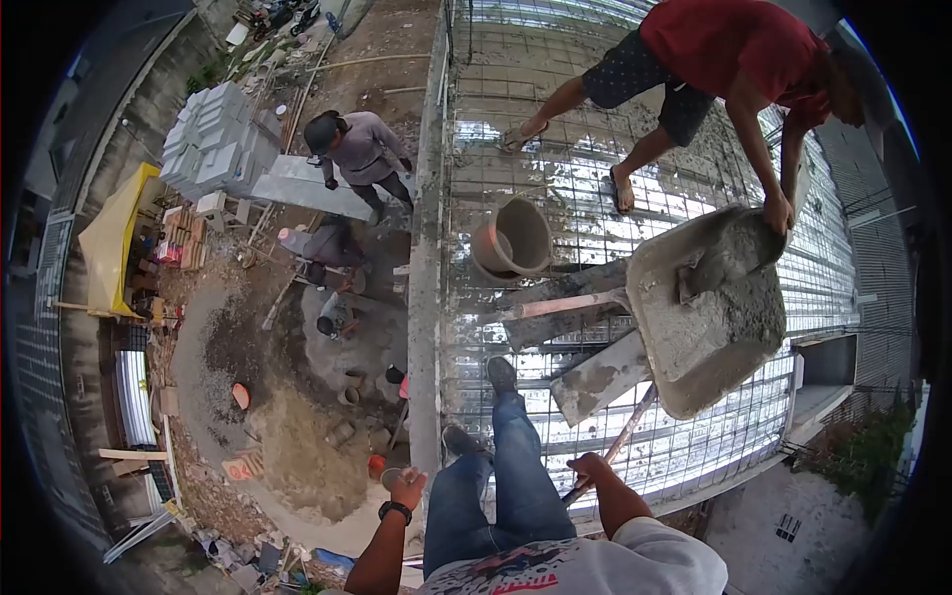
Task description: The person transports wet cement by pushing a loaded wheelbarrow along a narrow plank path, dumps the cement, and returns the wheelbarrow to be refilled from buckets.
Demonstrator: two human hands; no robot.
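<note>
My right hand (592, 470) is closed around the handle (635, 421) of a wheelbarrow, near its dark end. The wheelbarrow's tray (679, 357) is coated in grey cement and holds wet concrete (749, 307). Its other handle (565, 304) points left, with no hand on it. At the tray's far end, a co-worker in a red shirt (739, 50) grips a cement-covered rim; whether it belongs to the tray or a tipped bucket is unclear. My left hand (407, 490), wearing a wristwatch, hovers near the slab edge with fingers curled; what they hold, if anything, is hidden.
A cement-stained bucket (513, 238) and planks (600, 377) lie on the rebar mesh (575, 223). Left of the concrete edge (424, 297) is a drop to lower ground, where several people work around a sand pile (307, 446). Pale blocks (223, 139) are stacked beyond.
</note>
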